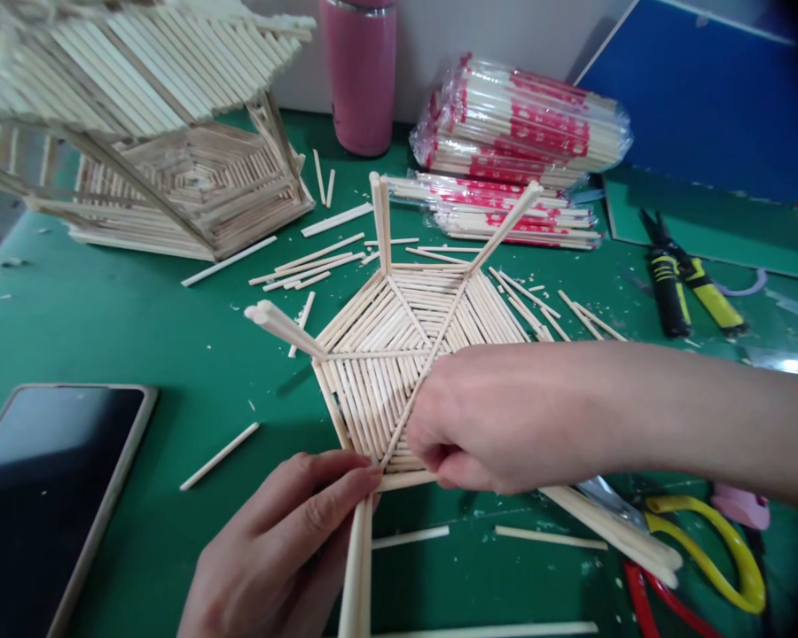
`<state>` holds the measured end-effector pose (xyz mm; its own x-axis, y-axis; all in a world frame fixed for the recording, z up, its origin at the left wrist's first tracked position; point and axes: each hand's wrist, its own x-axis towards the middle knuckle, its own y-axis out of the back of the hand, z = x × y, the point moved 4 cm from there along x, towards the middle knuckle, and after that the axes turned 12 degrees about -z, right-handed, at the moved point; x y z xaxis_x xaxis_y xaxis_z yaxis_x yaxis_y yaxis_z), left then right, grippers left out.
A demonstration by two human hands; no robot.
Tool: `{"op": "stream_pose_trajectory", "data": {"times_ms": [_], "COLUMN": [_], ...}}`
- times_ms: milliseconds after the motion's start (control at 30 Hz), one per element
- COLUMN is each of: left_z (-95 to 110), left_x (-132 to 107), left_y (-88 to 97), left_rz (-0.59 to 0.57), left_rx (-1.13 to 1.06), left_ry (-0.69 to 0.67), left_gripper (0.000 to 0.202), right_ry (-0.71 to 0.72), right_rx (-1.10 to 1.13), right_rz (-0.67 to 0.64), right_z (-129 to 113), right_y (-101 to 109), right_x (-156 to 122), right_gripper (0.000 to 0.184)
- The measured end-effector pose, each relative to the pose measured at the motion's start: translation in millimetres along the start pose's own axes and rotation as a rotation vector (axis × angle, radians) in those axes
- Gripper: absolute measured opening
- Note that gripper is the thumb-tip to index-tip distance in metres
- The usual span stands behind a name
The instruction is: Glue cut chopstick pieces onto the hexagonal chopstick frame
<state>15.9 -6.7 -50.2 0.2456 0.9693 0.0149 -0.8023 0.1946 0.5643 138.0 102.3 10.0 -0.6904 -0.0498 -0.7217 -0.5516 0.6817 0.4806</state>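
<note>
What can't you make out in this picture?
All in the head view:
Right hand: whatever it may hold is hidden by its curled fingers.
Stick panel: near right part covered by that hand and forearm.
Phone: cut off by the left and bottom edges.
Pink bottle: top cut off.
Roofed stick model: blurred, left side cut off.

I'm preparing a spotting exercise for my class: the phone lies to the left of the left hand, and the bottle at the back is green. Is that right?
Not quite: the bottle is pink, as the head view shows. The phone does lie left of the left hand.
</note>
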Motion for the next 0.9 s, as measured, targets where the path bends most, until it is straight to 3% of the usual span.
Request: {"op": "stream_pose_trajectory", "data": {"times_ms": [533, 900], "left_z": [-2.6, -2.0], "left_x": [-2.2, -2.6], "left_y": [-1.3, -0.1], "left_rz": [-0.005, 0.009], "left_rx": [-0.042, 0.059], "left_ry": [0.012, -0.011], "left_gripper": [0.022, 0.023], "right_ry": [0.038, -0.006], "right_rx": [0.002, 0.001], "right_rz": [0.029, 0.0], "right_z": [0.0, 0.4], "right_y": [-0.2, 1.0], "right_x": [-1.1, -0.5], "right_gripper": [0.011, 0.011]}}
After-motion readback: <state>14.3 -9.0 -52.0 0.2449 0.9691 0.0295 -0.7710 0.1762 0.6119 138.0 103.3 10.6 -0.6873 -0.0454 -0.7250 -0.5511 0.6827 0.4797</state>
